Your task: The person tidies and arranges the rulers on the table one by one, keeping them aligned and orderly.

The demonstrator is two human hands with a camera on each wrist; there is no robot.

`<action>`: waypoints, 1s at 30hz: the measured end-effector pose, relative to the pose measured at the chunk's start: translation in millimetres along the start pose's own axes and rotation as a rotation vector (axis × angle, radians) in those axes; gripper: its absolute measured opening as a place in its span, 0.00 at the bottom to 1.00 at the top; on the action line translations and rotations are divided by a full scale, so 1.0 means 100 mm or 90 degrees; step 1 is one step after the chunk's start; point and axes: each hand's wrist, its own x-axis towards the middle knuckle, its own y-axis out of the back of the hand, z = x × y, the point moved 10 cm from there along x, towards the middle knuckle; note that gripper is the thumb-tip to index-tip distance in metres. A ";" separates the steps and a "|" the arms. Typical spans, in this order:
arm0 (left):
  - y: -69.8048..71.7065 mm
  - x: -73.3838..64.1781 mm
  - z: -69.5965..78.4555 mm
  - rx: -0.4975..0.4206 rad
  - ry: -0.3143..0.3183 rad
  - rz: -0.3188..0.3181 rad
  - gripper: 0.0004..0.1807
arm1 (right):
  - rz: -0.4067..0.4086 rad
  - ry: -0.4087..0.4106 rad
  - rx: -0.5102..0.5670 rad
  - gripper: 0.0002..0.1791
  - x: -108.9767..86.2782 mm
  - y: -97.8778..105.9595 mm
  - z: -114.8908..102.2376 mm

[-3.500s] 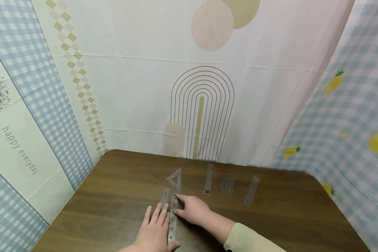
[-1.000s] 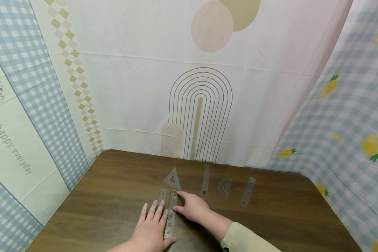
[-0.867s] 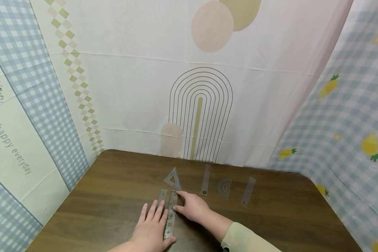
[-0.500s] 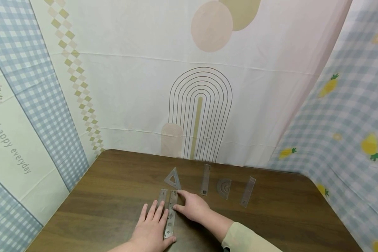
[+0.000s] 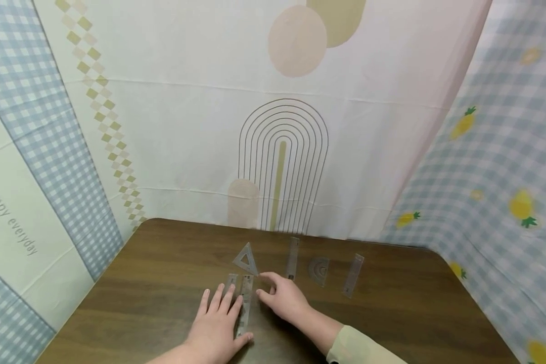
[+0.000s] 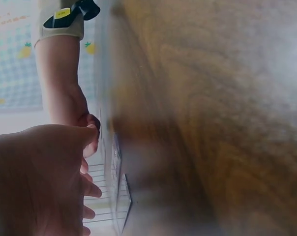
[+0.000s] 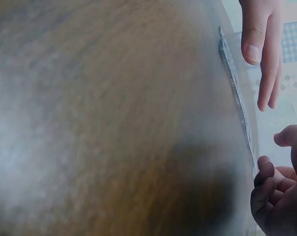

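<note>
My left hand point(image 5: 216, 323) lies with straight, spread fingers over two clear rulers side by side. Its thumb is at the near end of the patterned ruler point(image 5: 247, 285); the other ruler point(image 5: 232, 279) shows only at its far end, its rest hidden beneath the fingers. Just right of the patterned ruler is my right hand point(image 5: 284, 298), holding nothing, thumb and forefinger parted and the other fingers loosely bent. In the right wrist view, the ruler edge point(image 7: 236, 88) runs low along the tabletop below the left hand point(image 7: 261, 34). A clear set square point(image 5: 251, 260) lies beyond the far ends of both rulers.
On the brown wooden table point(image 5: 164, 263), a third ruler point(image 5: 293, 255), a clear protractor point(image 5: 317, 272) and another ruler point(image 5: 354, 275) lie to the right of the set square. Printed cloth point(image 5: 186, 141) hangs behind the table and on both sides.
My right hand has let go of the patterned ruler's far end and moved slightly right. The left hand stays over the rulers. The head view has shifted a little.
</note>
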 end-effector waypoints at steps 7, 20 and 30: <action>0.07 0.04 0.07 -0.001 -0.006 0.028 0.46 | 0.041 0.010 0.036 0.26 -0.03 0.17 0.04; 0.09 0.15 0.13 -0.019 -0.007 0.022 0.46 | 0.083 0.006 0.045 0.24 -0.07 0.35 0.16; 0.05 0.36 0.18 -0.016 0.016 0.016 0.46 | 0.110 0.001 0.045 0.23 -0.05 0.50 0.28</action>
